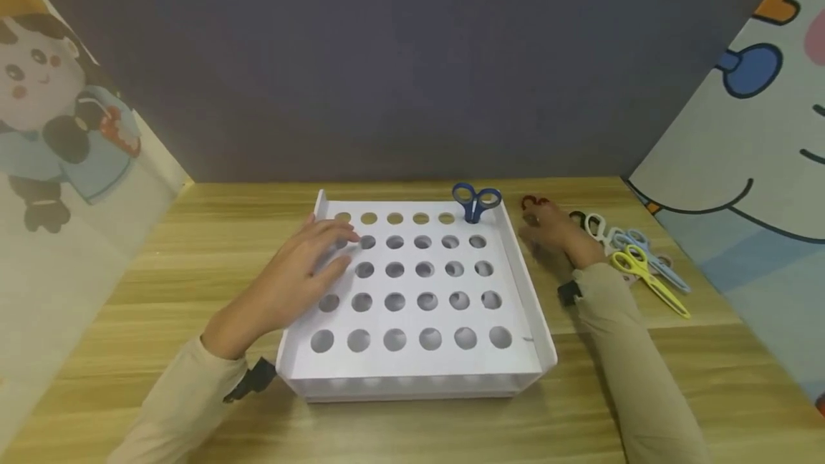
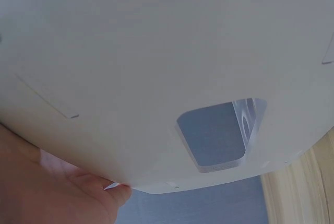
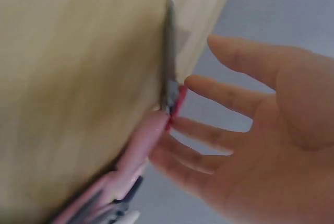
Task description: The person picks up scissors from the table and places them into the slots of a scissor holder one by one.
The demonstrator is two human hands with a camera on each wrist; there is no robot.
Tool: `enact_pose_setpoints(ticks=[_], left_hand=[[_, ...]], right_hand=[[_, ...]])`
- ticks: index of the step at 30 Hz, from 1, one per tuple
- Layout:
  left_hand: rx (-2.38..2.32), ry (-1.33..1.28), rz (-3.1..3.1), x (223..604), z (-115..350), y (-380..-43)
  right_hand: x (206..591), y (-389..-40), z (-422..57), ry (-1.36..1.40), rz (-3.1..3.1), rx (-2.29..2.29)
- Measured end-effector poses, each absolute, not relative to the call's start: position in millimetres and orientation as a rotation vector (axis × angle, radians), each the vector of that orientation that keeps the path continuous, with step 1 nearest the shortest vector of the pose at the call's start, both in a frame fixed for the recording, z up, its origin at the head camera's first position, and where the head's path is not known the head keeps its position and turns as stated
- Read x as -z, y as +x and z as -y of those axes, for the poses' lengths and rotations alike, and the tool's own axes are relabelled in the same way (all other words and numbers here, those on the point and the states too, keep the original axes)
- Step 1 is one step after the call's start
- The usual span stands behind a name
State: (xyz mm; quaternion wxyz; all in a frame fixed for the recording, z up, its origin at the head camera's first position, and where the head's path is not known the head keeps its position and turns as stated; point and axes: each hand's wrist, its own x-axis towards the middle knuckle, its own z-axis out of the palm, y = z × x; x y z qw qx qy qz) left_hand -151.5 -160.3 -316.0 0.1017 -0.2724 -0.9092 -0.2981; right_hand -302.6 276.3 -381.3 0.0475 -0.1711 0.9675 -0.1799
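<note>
Looking down over the wood-grain tabletop (image 1: pixel 174 263), I have the white perforated rack (image 1: pixel 412 360) in front of me and a loose cluster of other scissors (image 1: pixel 647 276) to its right. Beyond the rack's right wall, my right hand (image 1: pixel 557 229) is at the red-handled scissors (image 3: pixel 171 85); navy-handled scissors (image 1: pixel 473 210) stand in the rack's back right corner. To pick the red pair up well, I'd bring the thumb across, pinch the handle loops and keep the sleeve off the cluster. The right arm stretches forward, fingers spread and thumb apart, gripping nothing; blur hides how firmly the tips touch. My left hand (image 1: pixel 299 271) lies over the rack's left side, fingers loosely extended.
</note>
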Motion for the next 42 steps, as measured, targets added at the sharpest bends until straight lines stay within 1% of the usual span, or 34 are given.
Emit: enact_pose_setpoints(ticks=[2,6,10,12,19,26,30,36,42], left_hand=[[0.878,-0.801,2.687,315,161,-151],[0.898,-0.813,2.675,315,162,-153],[0.923,-0.816,2.672,316,161,-153],[0.929,-0.816,2.674,316,161,-153],[0.934,-0.808,2.671,317,162,-153],[0.933,-0.818,2.664,316,161,-152],[0.932,-0.823,2.657,316,161,-152],[0.934,-0.822,2.662,316,161,-153],[0.936,-0.822,2.664,316,162,-153]], right_hand=[[380,-304,-273,-0.540,-3.003,0.556],[380,-305,-270,-0.433,-3.020,0.521],[387,-307,-273,-0.481,-2.961,0.403],[388,-306,-274,-0.508,-2.941,0.399],[388,-303,-267,-0.463,-3.042,0.546],[389,-297,-260,-0.361,-3.080,0.459],[391,-296,-259,-0.355,-3.102,0.452],[388,-295,-260,-0.323,-3.090,0.531],[381,-295,-261,-0.351,-3.071,0.694]])
